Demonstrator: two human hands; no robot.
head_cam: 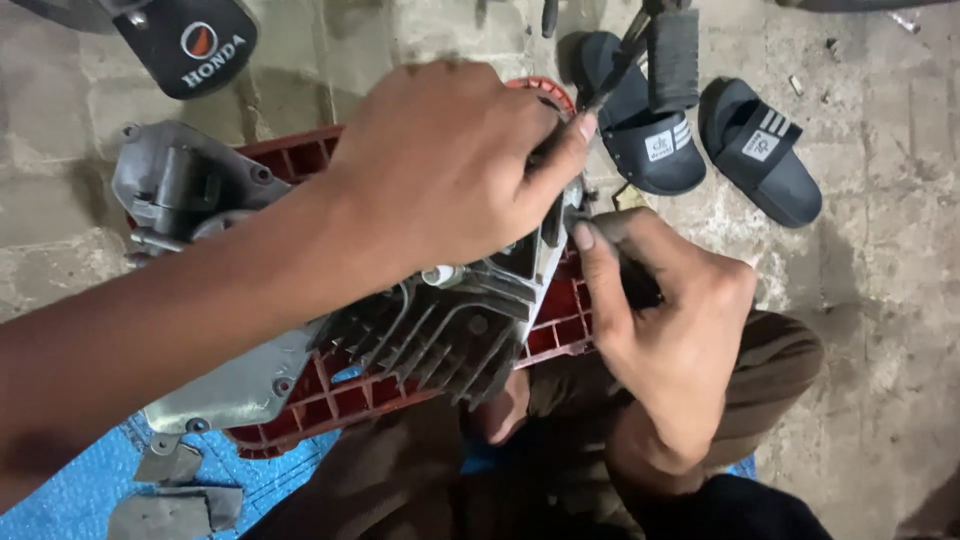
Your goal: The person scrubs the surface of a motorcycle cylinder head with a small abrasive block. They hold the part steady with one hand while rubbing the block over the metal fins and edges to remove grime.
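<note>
A grey finned engine cylinder (440,335) with its crankcase (190,185) lies on a red plastic crate (330,405). My left hand (450,170) reaches across it from the left and grips a thin dark tool (610,70) against the cylinder's right end. My right hand (665,320) comes up from below, fingers curled, thumb pressed to the same end of the cylinder; what it pinches is hidden. The tool's padded handle (675,55) sticks up toward the top.
Two dark slide sandals (760,150) lie on the concrete floor (880,290) at the upper right. A black cover with a logo (190,45) sits top left. Blue sheeting (70,495) with grey metal pieces (170,510) is at the bottom left. My knees are below.
</note>
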